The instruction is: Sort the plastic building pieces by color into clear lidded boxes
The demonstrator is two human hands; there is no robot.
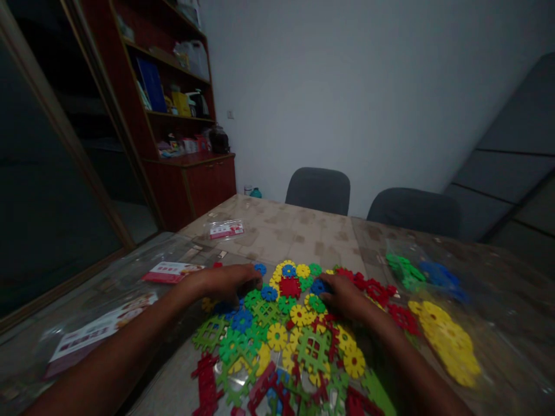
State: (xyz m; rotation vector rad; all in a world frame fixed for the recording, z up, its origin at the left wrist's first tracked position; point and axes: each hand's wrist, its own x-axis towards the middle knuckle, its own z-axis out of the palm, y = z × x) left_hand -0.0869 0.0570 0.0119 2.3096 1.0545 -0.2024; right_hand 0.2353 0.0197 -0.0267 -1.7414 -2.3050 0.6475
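Note:
A heap of flat plastic interlocking pieces [281,335] in red, yellow, green and blue lies on the table in front of me. My left hand [228,281] rests on the heap's left edge, fingers curled over blue and green pieces. My right hand [344,296] lies on the right side, fingertips touching a blue gear piece [318,286]. A red square piece [289,286] sits between the two hands. What either hand grips, if anything, is hidden under the fingers.
Clear bags hold yellow pieces [448,341] and green and blue pieces [422,273] at the right. Printed cards [171,271] and a small packet [225,230] lie at the left. Two grey chairs [318,189] stand beyond the table [303,231]; a wooden shelf [173,115] fills the back left.

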